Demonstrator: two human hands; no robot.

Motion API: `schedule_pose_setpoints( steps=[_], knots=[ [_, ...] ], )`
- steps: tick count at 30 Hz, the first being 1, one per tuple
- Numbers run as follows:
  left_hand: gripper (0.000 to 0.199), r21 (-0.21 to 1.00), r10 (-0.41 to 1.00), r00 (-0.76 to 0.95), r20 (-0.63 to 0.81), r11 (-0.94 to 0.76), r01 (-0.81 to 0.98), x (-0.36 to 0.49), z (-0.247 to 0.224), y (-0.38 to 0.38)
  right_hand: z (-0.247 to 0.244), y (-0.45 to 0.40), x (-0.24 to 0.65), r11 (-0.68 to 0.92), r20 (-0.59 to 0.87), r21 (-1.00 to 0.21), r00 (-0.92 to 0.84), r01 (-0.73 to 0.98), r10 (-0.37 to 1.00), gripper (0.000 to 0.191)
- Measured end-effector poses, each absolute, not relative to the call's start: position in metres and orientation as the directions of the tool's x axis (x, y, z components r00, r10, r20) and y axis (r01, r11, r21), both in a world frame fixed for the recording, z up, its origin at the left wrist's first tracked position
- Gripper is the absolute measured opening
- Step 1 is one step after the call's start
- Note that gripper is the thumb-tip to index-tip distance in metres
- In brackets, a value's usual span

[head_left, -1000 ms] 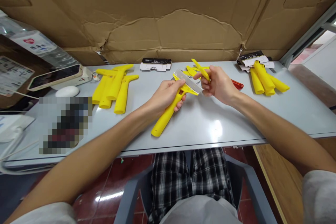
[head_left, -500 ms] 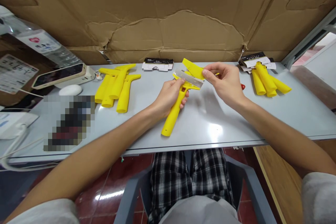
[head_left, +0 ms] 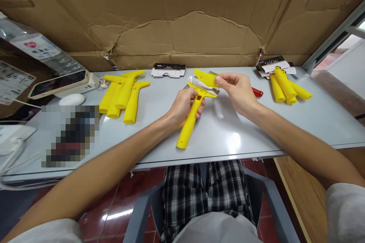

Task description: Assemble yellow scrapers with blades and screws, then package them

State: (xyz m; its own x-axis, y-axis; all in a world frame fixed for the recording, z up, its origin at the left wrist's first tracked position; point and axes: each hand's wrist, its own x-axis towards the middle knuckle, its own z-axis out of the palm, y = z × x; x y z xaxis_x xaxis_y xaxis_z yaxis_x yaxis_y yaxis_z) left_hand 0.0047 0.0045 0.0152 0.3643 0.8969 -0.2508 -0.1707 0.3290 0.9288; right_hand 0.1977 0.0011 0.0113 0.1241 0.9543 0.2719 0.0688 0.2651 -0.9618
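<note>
Near the table's middle, my left hand [head_left: 184,107] is closed round the neck of a yellow scraper handle [head_left: 188,127]. A shiny metal blade [head_left: 201,84] lies across the handle's wide head. Between finger and thumb, my right hand [head_left: 238,90] pinches a flat yellow cover plate [head_left: 205,77], tilted just above and behind the blade. Whether the plate touches the blade I cannot tell. Partly behind my right hand lies a red tool [head_left: 257,92] on the table; its far part is hidden.
Several yellow handles [head_left: 129,91] lie piled at left, and several more yellow pieces [head_left: 283,87] at right beside black-and-white boxes [head_left: 273,66]. Another flat box [head_left: 168,70] stands by the cardboard wall [head_left: 182,34]. A phone [head_left: 59,83], water bottle [head_left: 42,51] and cables occupy the left side.
My right hand has lowered slightly with the yellow plate, bringing it nearer the blade. More of the red tool shows now. My left hand keeps its hold on the handle.
</note>
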Motion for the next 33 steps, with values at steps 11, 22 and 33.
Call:
schedule_pose_setpoints(
  steps=[11,22,33],
  knots=[
    [0.027,0.95,0.914,0.357,-0.194,0.266,-0.163,0.006,0.019,0.0,0.01,-0.01,0.179,0.242,0.27,-0.953,0.144,0.184,0.952,0.018],
    [0.027,0.974,0.933,0.308,-0.186,0.216,-0.064,0.01,0.022,-0.003,0.01,-0.002,0.19,0.279,0.298,-0.92,0.028,0.276,0.954,0.028],
    [0.028,0.973,0.924,0.32,-0.209,0.23,-0.031,0.01,0.021,-0.003,0.012,-0.002,0.195,0.269,0.282,-0.903,-0.011,0.334,0.959,0.027]
  ],
)
